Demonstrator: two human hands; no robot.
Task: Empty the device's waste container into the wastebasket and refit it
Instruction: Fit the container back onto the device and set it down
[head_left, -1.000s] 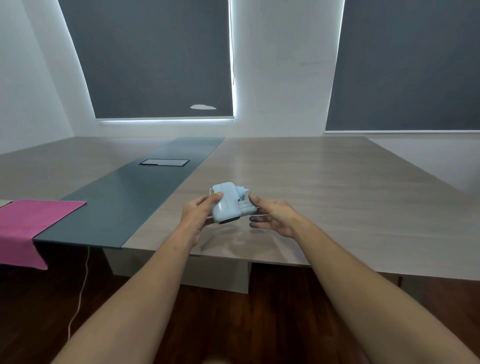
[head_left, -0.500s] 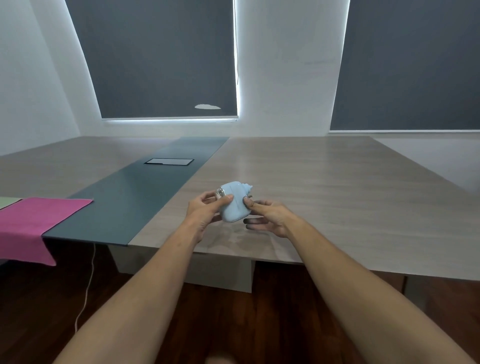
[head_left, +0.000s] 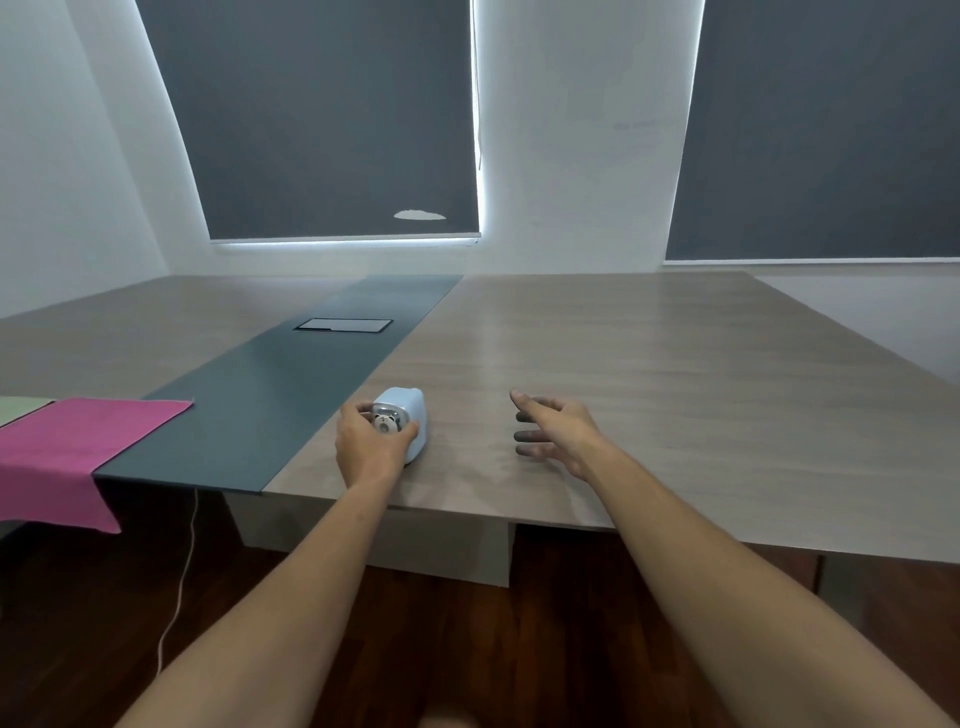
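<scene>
Far left, a pink cloth (head_left: 78, 441) drapes over the near edge of the desk (head_left: 649, 374), with a sliver of green mat (head_left: 21, 408) just beyond it at the frame's edge. A white cable (head_left: 179, 577) trails down to the dark wood floor (head_left: 545, 649) below the cloth's right side. Next along, a dark strip (head_left: 291, 384) runs from the near edge to the far edge of the desk, and a rectangular hatch (head_left: 343, 325) sits in it toward the far end.

Now the action: the left hand (head_left: 366, 447) is wrapped around the device (head_left: 402, 423), thumb on one side and fingers on the other, gripping its near end where a small panda face shows. The pale blue device sits on the desk, just right of the dark strip and close to the near edge.

Over to the right, the right hand (head_left: 558, 434) hangs above the desk with fingers spread and loose, holding nothing, well apart from the device.

Behind it all, two dark blinds (head_left: 322, 114) cover the windows, light leaking around their edges.
</scene>
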